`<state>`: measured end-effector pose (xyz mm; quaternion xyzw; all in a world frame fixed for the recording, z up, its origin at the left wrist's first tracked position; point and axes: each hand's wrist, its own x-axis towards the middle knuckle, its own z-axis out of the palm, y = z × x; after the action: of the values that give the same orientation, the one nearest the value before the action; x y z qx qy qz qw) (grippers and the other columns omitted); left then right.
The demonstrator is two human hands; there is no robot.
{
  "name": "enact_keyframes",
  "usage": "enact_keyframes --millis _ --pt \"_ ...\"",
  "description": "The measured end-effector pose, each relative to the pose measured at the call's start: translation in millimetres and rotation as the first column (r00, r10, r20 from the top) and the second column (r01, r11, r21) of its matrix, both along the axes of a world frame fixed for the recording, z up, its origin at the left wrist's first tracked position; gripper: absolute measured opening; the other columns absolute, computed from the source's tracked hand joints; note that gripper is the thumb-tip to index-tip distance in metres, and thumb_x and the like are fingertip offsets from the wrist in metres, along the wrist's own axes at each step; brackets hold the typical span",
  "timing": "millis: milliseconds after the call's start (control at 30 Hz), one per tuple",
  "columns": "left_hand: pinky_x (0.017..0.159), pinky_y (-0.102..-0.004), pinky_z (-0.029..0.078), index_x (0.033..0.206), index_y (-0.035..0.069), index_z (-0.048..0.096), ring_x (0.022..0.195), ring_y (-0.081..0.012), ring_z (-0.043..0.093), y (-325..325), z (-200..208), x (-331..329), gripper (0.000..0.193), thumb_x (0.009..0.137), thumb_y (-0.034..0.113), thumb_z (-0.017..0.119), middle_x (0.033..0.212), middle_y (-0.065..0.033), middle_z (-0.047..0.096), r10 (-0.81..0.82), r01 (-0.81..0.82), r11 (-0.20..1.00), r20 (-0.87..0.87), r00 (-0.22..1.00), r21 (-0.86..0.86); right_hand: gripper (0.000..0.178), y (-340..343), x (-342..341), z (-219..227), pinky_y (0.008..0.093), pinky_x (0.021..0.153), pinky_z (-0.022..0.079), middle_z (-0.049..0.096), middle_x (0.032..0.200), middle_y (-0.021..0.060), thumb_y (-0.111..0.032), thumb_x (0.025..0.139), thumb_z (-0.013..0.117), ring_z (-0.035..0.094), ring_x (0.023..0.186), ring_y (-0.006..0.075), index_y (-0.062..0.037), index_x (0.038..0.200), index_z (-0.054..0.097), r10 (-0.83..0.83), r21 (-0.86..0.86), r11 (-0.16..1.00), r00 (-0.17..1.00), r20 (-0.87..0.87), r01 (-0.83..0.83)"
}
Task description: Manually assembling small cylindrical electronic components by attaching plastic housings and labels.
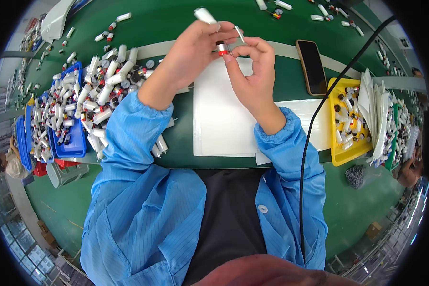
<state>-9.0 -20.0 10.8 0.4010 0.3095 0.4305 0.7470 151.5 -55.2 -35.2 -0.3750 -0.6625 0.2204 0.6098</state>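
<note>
Both my hands are raised over the table (182,143). Left hand (188,50): fingers closed on a white cylinder (204,15). Right hand (252,78): fingers narrow, holding a small red-banded silver part (222,48) between the hands. A thin white stick (239,34) shows at the right fingertips; cannot tell which hand grips it. White sheets (219,119) lie below.
</note>
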Motion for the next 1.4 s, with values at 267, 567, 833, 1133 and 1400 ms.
enact_keyframes --millis 267,567,833,1133,1400 --pt "0.097 -0.0307 0.053 0.143 0.002 0.048 0.111 -0.0170 0.066 2.4 -0.5 -1.7 0.046 0.099 0.003 0.062 0.123 -0.0101 0.067 -0.042 0.060 0.990 -0.136 0.990 0.127 0.041 2.9 7.8 0.5 0.0308 0.085 0.052 0.068 0.097 0.0079 -0.002 0.088 0.073 0.066 0.096 0.0180 -0.0042 0.122 0.051 -0.174 0.143 0.978 0.973 0.152 0.152" --pt "0.099 -0.0303 0.053 0.141 -0.002 0.050 0.112 -0.0165 0.065 2.6 -4.2 -2.0 0.044 0.098 0.001 0.061 0.121 -0.0112 0.067 0.051 0.078 0.928 -0.332 0.942 0.364 0.021 5.6 20.1 20.0 0.0251 0.077 0.053 0.069 0.099 0.0075 -0.003 0.091 0.074 0.066 0.087 0.0146 0.0019 0.108 0.062 0.224 -0.153 0.931 0.851 -0.476 -0.331" --pt "0.100 -0.0301 0.051 0.141 0.000 0.052 0.116 -0.0170 0.063 -1.2 -2.6 -0.1 0.045 0.096 -0.003 0.061 0.123 -0.0096 0.064 0.044 0.155 0.879 -0.401 0.915 0.451 0.012 9.5 26.9 28.6 0.0223 0.066 0.048 0.069 0.085 0.0061 -0.006 0.092 0.071 0.061 0.073 0.0081 0.0015 0.101 0.069 0.193 -0.436 0.771 0.824 -0.533 -0.463" --pt "0.101 -0.0300 0.051 0.140 -0.001 0.051 0.118 -0.0167 0.062 -2.1 -0.4 0.3 0.044 0.097 -0.003 0.060 0.126 -0.0102 0.064 0.002 0.185 0.871 -0.382 0.924 0.454 0.011 11.7 27.8 24.6 0.0209 0.063 0.045 0.068 0.083 0.0048 -0.006 0.091 0.072 0.059 0.071 0.0071 0.0017 0.098 0.069 0.136 -0.455 0.796 0.850 -0.509 -0.400" --pt "0.099 -0.0284 0.052 0.142 -0.003 0.052 0.114 -0.0134 0.064 1.5 1.8 -2.7 0.041 0.102 0.006 0.058 0.135 -0.0126 0.061 -0.030 0.189 0.889 -0.360 0.932 0.416 0.020 14.3 28.8 21.8 0.0191 0.061 0.044 0.064 0.098 0.0036 -0.009 0.089 0.077 0.056 0.068 0.0073 0.0001 0.104 0.067 -0.005 -0.092 0.996 0.998 0.070 0.011"
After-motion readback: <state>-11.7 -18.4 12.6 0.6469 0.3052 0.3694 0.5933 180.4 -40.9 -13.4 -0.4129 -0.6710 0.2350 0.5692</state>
